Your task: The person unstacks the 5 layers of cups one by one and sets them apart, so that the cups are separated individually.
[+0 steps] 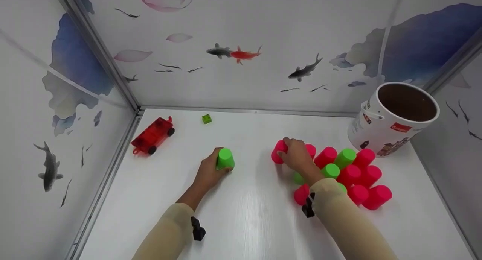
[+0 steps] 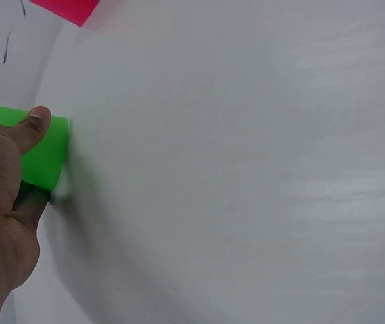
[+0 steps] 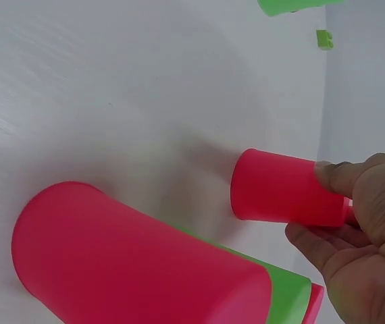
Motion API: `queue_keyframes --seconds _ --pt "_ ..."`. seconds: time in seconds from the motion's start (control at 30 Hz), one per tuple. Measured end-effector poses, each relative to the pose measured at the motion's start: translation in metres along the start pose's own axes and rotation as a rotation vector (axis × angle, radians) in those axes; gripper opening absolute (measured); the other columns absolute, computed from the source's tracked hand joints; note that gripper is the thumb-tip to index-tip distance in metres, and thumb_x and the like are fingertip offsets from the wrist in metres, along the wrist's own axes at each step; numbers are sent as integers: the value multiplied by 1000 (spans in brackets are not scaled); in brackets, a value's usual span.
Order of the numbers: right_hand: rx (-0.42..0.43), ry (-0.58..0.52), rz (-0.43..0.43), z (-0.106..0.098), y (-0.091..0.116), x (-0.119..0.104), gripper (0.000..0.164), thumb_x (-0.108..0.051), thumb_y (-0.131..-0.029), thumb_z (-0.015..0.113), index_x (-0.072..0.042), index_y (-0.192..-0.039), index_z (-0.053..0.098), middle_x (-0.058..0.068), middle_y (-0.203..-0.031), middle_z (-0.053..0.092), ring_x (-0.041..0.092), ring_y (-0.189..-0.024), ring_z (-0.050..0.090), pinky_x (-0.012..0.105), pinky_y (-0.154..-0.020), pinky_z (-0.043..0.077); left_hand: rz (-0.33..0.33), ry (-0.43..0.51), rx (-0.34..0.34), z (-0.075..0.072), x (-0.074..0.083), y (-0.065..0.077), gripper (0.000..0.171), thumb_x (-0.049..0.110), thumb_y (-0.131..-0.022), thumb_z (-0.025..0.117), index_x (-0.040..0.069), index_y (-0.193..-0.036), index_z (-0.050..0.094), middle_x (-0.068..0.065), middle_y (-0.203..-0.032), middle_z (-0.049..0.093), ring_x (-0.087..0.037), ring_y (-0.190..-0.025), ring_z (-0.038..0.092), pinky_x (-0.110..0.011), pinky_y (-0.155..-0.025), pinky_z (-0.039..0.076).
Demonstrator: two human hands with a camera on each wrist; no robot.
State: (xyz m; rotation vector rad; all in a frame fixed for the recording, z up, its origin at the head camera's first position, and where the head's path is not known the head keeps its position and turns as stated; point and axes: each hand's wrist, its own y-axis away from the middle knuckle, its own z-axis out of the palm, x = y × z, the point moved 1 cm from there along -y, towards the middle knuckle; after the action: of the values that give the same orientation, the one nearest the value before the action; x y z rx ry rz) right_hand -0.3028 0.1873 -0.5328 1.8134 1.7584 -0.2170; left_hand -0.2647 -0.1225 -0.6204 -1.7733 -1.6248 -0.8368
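Note:
My left hand (image 1: 211,169) grips a green cup (image 1: 226,158), which stands upside down near the middle of the white table. In the left wrist view the thumb lies along one side of that cup (image 2: 44,152), with a finger near its rim. To the right, my right hand (image 1: 297,154) holds a pink cup (image 1: 278,152) by its upper part, thumb on one side and fingers on the other. That pink cup (image 3: 280,189) is also base-up, at the left edge of a group of upturned pink and green cups (image 1: 350,175). My right forearm hides some of the group.
A red toy wagon (image 1: 152,136) with black wheels stands at the back left. Near it lies a small green toy brick (image 1: 206,119). At the back right is a tall white bucket (image 1: 391,120) with a handle. Printed panels (image 1: 241,83) wall the table's back and sides.

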Motion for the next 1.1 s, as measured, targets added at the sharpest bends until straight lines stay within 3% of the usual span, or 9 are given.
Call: queue_keyframes --seconds 0.1,0.23,0.47,0.67,0.83,1.1 --pt "-10 28 -5 -3 0 -3 81 -17 -98 84 -1 -166 43 25 -156 57 46 -144 55 53 -111 62 -5 -3 -12 1 5 1 68 24 -95 88 19 -154 54 -13 -151 69 -37 -144 64 -61 -124 49" --pt "-4 73 -19 -4 -1 -4 76 -16 -96 86 1 -160 49 25 -148 63 44 -137 60 53 -107 64 24 8 -75 14 22 3 66 23 -97 87 17 -154 53 -14 -149 69 -37 -141 64 -60 -122 50" --pt "-19 92 -17 -6 -4 -7 65 -17 -97 85 1 -153 57 24 -141 66 42 -131 64 51 -108 64 114 47 -269 59 75 7 68 27 -98 87 20 -157 55 -2 -148 70 -26 -138 64 -52 -122 52" --pt "-17 103 -40 -9 -5 -8 62 -15 -97 86 1 -151 60 23 -141 68 42 -131 66 51 -109 63 211 8 -338 93 107 1 60 29 -96 88 24 -148 58 5 -136 72 -16 -127 66 -41 -116 56" --pt "-1 126 -87 -10 -5 -9 53 -15 -96 87 4 -140 66 23 -131 72 40 -121 70 49 -103 66 252 -11 -346 110 112 -7 60 27 -94 88 21 -145 56 2 -133 72 -15 -123 67 -34 -112 58" --pt "0 111 -59 -11 -4 -4 53 -18 -92 90 0 -137 66 20 -128 73 38 -117 70 48 -99 67 251 4 -316 121 105 -10 63 29 -97 87 21 -150 54 1 -138 71 -17 -128 66 -37 -116 57"
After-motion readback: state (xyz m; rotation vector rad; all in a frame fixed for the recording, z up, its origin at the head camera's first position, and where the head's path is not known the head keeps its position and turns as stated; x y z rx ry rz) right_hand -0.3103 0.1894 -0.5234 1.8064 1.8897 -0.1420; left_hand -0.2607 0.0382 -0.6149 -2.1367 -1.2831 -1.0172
